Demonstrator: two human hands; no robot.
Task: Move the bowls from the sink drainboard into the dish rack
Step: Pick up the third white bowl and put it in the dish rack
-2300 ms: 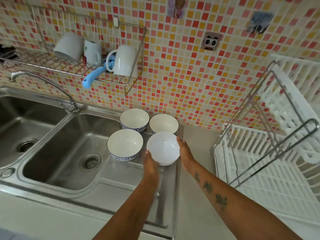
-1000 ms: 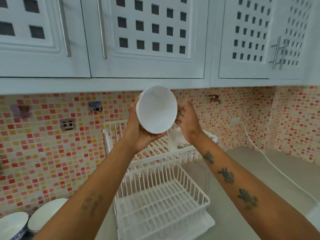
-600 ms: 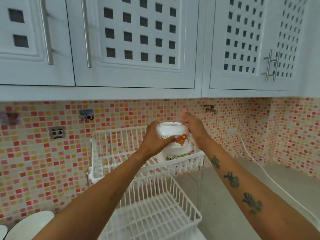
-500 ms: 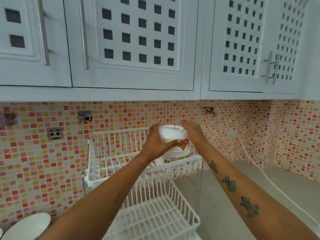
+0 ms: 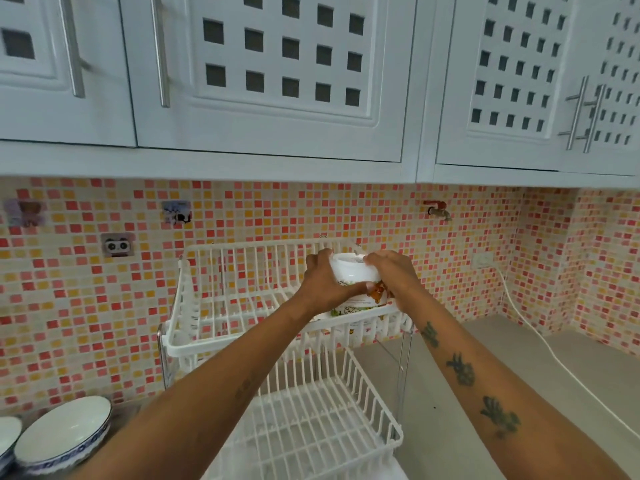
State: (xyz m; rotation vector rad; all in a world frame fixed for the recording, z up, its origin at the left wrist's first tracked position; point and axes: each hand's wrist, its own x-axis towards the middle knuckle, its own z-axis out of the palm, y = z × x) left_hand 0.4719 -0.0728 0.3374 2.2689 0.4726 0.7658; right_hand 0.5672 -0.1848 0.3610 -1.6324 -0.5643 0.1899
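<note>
Both hands, left hand (image 5: pixel 320 284) and right hand (image 5: pixel 393 278), clasping inverted bowl (image 5: pixel 351 271) over dish rack (image 5: pixel 194 296) upper tier; risk of tipping off near-right rail if released unseated.

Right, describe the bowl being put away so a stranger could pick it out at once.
Find the white two-tier dish rack against the pink and orange tiled wall. At the right end of its top tier, both hands hold a bowl upside down. It is white with cartoon pictures outside, unlike the blue-patterned bowls at lower left.
</note>
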